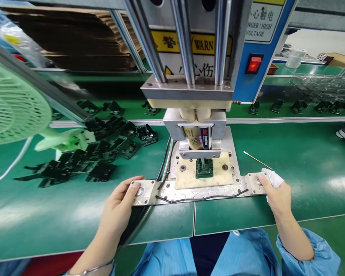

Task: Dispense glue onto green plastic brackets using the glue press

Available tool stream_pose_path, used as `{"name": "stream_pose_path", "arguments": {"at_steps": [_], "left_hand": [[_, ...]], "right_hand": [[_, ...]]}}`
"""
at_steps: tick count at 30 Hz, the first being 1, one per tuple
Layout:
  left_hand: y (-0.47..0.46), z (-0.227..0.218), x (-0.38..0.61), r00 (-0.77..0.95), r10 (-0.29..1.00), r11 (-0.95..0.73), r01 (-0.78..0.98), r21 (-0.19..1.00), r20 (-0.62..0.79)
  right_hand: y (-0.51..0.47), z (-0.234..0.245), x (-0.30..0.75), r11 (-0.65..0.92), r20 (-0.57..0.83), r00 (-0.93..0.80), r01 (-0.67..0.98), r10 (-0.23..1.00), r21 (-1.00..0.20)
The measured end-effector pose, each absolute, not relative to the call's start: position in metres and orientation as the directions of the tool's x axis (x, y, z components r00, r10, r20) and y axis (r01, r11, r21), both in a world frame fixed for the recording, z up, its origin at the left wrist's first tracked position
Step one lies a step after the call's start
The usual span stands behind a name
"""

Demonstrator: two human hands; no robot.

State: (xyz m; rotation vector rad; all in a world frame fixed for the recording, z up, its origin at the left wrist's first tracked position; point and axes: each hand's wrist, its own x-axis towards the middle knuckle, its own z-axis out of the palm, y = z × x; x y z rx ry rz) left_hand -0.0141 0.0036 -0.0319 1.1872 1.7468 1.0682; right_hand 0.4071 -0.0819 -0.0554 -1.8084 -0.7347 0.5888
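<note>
My left hand (122, 203) wraps round the left end of a metal base plate (186, 194), its thumb at a round push button (139, 191). At the opposite end, my right hand (278, 197) has its thumb on another push button (259, 181). A crumpled white cloth (273, 178) is tucked in the fingers of my right hand. Between the hands stands a press (186, 92) holding a twin-barrel adhesive cartridge (197, 137). Below its nozzle area, a dark green-black plastic part (204, 169) sits in a cream fixture (183, 178); the press partly hides it.
Several black plastic parts (100, 153) lie heaped on the green bench at left, with more (300, 106) along the back. A cotton swab (257, 160) lies near my right hand. A green fan (14, 103) stands at left. A red switch (254, 64) is on the blue housing.
</note>
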Motion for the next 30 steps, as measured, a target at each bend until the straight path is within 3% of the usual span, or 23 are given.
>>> {"name": "stream_pose_path", "arguments": {"at_steps": [30], "left_hand": [[0.0, -0.039, -0.011, -0.268, 0.96, 0.159, 0.261, 0.952, -0.087]], "right_hand": [[-0.086, -0.06, 0.414, -0.233, 0.035, 0.718, 0.27, 0.695, -0.934]]}}
